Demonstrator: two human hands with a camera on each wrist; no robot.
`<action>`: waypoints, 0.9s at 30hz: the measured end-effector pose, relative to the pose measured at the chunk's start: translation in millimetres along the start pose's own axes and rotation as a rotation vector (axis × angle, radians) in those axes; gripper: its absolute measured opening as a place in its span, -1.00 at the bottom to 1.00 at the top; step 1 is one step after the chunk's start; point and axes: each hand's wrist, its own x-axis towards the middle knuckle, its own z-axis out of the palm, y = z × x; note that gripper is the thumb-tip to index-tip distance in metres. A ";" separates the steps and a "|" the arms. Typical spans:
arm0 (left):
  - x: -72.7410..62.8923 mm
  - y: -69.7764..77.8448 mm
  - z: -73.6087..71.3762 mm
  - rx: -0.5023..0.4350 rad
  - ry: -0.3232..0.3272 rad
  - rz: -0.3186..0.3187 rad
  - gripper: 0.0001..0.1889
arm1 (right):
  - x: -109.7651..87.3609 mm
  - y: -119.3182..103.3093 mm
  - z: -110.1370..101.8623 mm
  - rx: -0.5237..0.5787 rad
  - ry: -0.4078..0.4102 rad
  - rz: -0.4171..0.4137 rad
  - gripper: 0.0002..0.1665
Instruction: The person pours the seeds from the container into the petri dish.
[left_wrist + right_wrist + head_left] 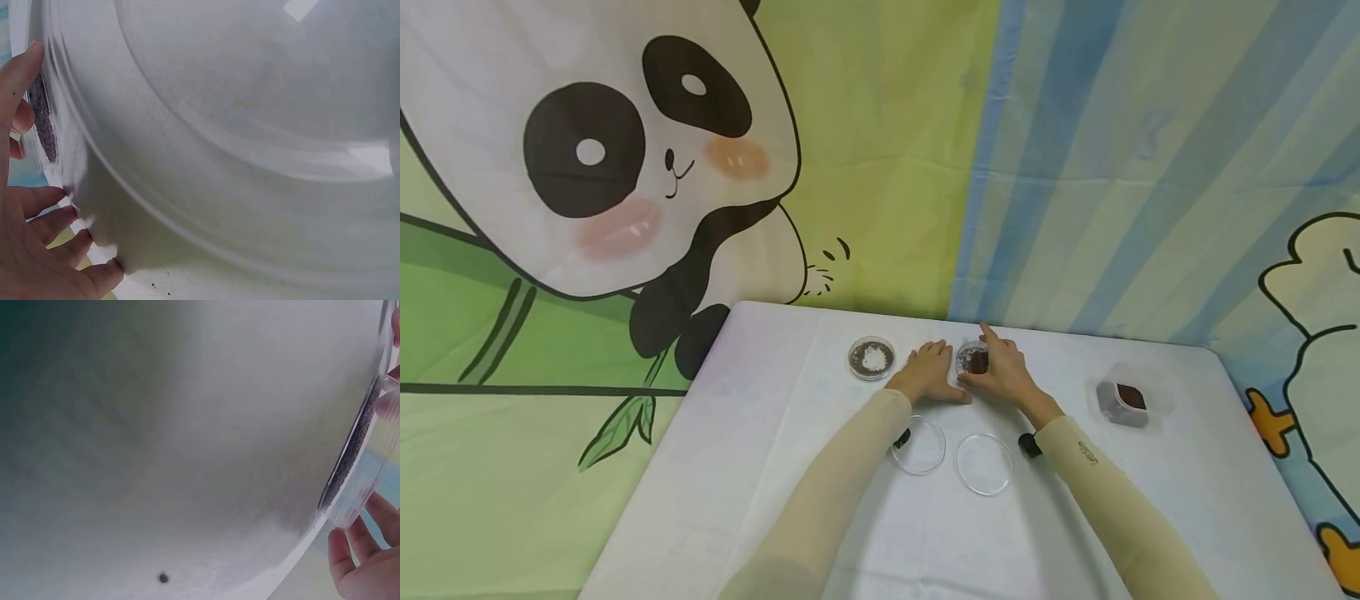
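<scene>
A round clear dish [964,358] holds dark grains at the back of the table. Over it my right hand [1006,371] grips a small clear plastic container [353,509], fingers and thumb on its sides; a dark reddish-brown patch shows beside the hand. My left hand [928,372] rests on the cloth just left of that dish, fingers spread and fingertips down in the left wrist view. Its thumb is near the dish's rim; whether they touch I cannot tell. Left of this hand stands a second clear dish [857,360], with dark grains and a white patch in its middle.
Two clear round lids [935,465] lie on the white table [737,500] between the forearms. To the right stands another small clear container [1116,410] with dark brown contents. Printed fabric [880,167] hangs behind the table's back edge.
</scene>
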 end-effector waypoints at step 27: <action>-76.7 -16.0 -31.4 -0.225 0.166 0.125 0.03 | -55.5 -20.5 -35.2 0.142 0.281 -0.128 -0.27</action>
